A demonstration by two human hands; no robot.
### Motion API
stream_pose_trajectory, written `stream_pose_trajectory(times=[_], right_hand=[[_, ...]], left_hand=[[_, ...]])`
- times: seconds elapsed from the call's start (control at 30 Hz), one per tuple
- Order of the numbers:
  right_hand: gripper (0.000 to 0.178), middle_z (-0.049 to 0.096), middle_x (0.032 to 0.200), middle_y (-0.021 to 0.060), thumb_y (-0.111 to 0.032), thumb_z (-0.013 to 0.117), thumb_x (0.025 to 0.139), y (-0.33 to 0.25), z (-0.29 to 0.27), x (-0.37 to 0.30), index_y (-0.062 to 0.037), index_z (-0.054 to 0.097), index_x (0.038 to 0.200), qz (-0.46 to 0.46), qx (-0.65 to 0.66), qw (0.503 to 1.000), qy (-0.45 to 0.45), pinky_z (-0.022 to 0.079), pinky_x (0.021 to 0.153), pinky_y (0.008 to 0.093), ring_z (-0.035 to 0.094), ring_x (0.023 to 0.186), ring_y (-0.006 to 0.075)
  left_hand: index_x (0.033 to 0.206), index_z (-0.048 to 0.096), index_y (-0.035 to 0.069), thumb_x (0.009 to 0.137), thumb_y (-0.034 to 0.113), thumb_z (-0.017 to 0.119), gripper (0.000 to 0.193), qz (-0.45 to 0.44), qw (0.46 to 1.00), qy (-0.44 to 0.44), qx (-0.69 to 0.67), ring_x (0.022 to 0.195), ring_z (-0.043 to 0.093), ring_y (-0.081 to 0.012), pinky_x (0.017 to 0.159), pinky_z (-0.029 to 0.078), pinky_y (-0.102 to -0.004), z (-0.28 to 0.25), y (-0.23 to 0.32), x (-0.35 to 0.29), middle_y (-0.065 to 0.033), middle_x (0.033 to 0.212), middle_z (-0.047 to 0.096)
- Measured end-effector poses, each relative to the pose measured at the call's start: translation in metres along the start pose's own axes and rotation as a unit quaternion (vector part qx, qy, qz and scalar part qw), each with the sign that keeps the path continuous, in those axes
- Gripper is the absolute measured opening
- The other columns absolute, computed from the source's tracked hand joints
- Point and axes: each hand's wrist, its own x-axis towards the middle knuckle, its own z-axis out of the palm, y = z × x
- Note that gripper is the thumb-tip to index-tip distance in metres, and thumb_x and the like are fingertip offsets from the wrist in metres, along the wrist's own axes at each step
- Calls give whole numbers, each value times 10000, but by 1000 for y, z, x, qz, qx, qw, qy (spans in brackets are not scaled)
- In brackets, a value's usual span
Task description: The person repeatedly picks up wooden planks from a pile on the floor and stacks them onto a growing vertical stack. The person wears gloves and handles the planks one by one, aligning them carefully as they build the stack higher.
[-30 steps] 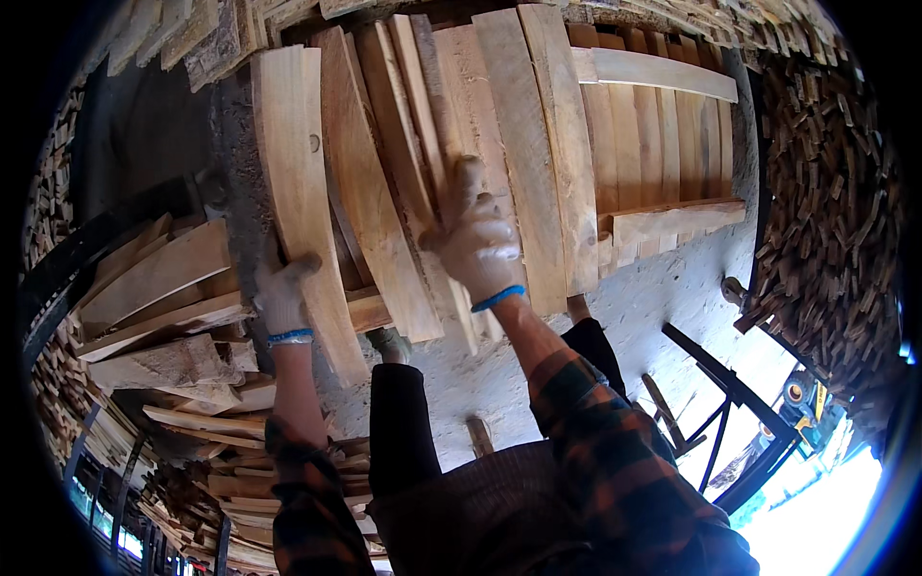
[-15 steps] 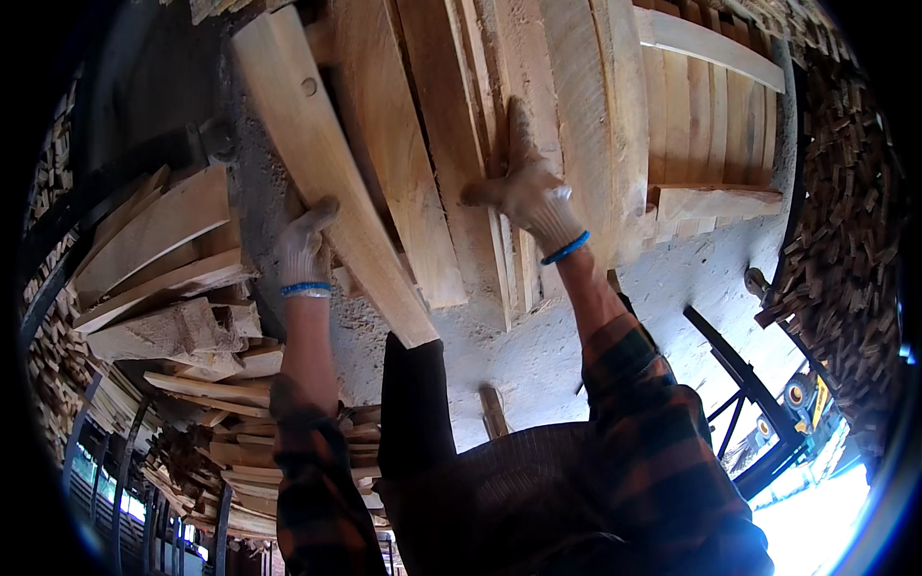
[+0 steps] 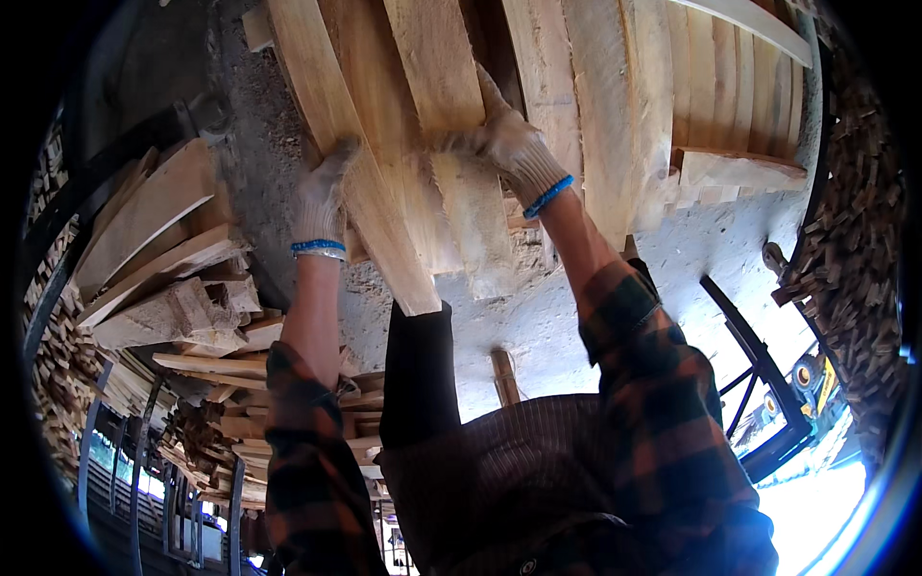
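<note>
My left hand (image 3: 325, 200), in a white knit glove with a blue cuff, is closed around the left edge of a long pale wooden board (image 3: 351, 115). This board slants from the upper left down toward my dark trouser leg. My right hand (image 3: 519, 152), gloved alike, grips another rough wooden board (image 3: 456, 72) by its right edge. Its fingers are partly blurred and reach across the wood. Between the two held pieces lies a wider board (image 3: 389, 125). More long boards (image 3: 547, 86) lie side by side to the right of my right hand.
A stack of boards (image 3: 144, 226) stands at the left, with more stacked wood (image 3: 235, 422) below it. Shorter boards (image 3: 735, 72) are laid in a row at the upper right. A black metal frame (image 3: 764, 374) stands at right, near a large woodpile (image 3: 855, 221).
The right-hand board has swung left, closer to the left-hand one, and a dark gap shows where it lay. My right hand moved slightly left and up; the left moved slightly right.
</note>
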Motion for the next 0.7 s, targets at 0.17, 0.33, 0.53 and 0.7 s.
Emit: stream_pose_trajectory(times=[0.17,0.33,0.53,0.7], right_hand=[[1205,510,1254,278,-334,858,635,-31,3,-23,-33,76,1502,-3,-146,981,128,455,947,431,544,1105,422],[1257,423,1288,283,-393,830,636,-70,24,-32,17,7,1493,34,-323,934,147,473,909,458,509,1097,435],[1144,422,1359,337,-192,815,580,-95,-43,-62,-2,155,1495,28,-161,981,108,424,1020,385,469,1231,447],[1109,316,1466,298,-182,791,604,-57,-134,-109,34,151,1484,-62,-82,979,174,350,1092,326,366,1352,330]], left_hand=[[1335,501,46,795,221,759,624,40,999,15,2,982,619,-220,860,504,-331,-3,-12,5,-95,1157,625],[1259,555,21,784,244,735,554,60,972,121,190,954,622,-239,861,480,-335,15,-4,0,-134,1065,666],[1134,627,14,770,191,730,417,63,905,230,352,838,643,-271,781,491,-353,29,18,-10,-131,977,688],[1108,631,-14,747,58,713,377,77,948,156,266,795,634,-209,744,498,-315,21,38,-22,-109,944,683]])
